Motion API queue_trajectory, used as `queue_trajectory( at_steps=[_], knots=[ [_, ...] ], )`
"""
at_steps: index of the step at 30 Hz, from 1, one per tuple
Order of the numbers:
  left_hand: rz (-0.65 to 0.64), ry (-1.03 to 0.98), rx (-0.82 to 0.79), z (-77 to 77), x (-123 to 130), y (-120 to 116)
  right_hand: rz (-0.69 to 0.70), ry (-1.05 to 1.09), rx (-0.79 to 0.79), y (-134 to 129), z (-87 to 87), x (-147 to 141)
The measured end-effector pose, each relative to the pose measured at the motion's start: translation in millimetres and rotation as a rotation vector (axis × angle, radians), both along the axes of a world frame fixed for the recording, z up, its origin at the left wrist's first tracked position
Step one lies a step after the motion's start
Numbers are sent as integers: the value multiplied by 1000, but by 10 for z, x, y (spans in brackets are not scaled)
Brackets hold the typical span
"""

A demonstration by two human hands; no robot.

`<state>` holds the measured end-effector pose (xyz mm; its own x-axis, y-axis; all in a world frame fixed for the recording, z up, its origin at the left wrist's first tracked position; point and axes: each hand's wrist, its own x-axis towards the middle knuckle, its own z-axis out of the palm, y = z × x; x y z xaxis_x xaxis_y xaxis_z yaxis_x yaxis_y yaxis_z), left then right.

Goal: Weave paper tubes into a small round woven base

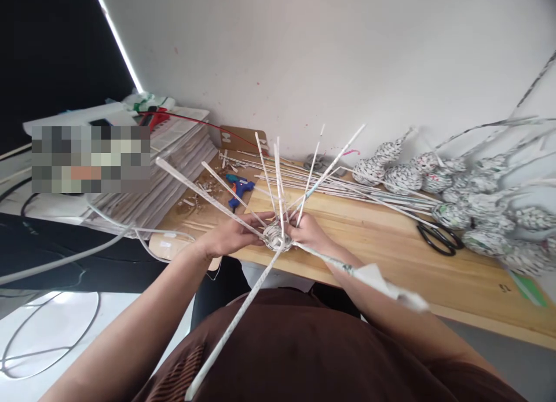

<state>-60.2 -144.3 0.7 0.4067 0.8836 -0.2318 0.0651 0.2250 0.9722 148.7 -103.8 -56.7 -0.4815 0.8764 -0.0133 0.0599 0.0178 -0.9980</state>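
Note:
A small round base woven from rolled paper strips (278, 237) sits between my hands at the table's front edge. Long paper tubes (279, 182) fan out from it, most upward and one toward my body. My left hand (237, 233) curls round its left side with fingers closed on the rim. On the right side, my right hand (307, 230) pinches the weave where the tubes come out; its fingertips are partly hidden. A paper strip with a flattened, torn-looking end (382, 283) trails to the right over my right forearm.
Loose paper tubes (347, 189) lie along the back of the wooden table (391, 263). Black scissors (439, 237) rest near several finished woven paper pieces (486, 199). A blue glue gun (240, 189) lies among scraps at left, beside a tall paper stack (147, 185).

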Motion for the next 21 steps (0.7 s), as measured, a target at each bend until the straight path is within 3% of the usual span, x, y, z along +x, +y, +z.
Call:
queue_trajectory(
  at_steps=[6,11,15,21],
  knots=[
    [208,142,-25,-79,-10,91,-46,-75,78,-40,74,-10],
    [179,155,-93,-42,-11,95,-49,-97,105,-39,51,-16],
    [240,190,-69,-10,8,89,-93,-154,166,-62,54,-22],
    [208,255,-76,-96,51,115,-89,-229,292,-105,99,-37]
  ],
)
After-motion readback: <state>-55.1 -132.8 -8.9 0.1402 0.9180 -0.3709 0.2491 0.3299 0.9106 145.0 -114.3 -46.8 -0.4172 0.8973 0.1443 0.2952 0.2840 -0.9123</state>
